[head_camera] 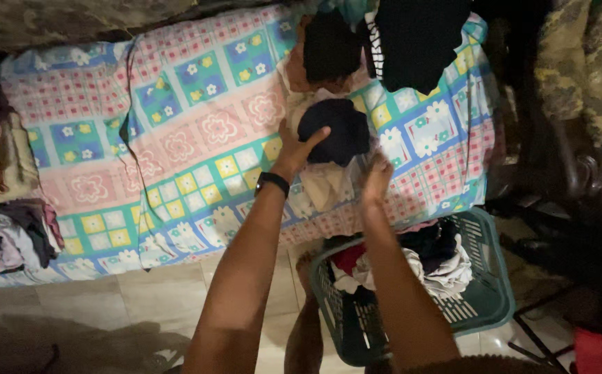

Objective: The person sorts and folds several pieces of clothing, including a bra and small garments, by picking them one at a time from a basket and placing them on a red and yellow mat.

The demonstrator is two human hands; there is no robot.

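Note:
My left hand [295, 149] rests with spread fingers on the left side of a dark navy garment [339, 131] lying on the bed. My right hand [377, 174] grips the lower right edge of the same garment, where it meets a pale cream cloth [325, 185] beneath it. A black band [272, 181] circles my left wrist. Both arms reach up from the bottom of the view. Further up the bed lie a black folded piece [330, 45] and a larger black garment [418, 41].
The bed carries a pink, green and blue floral patchwork sheet [197, 131]. A green plastic laundry basket [481, 305] with mixed clothes stands on the tiled floor [141, 298] by my right arm. Folded clothes [3, 201] pile at the bed's left end.

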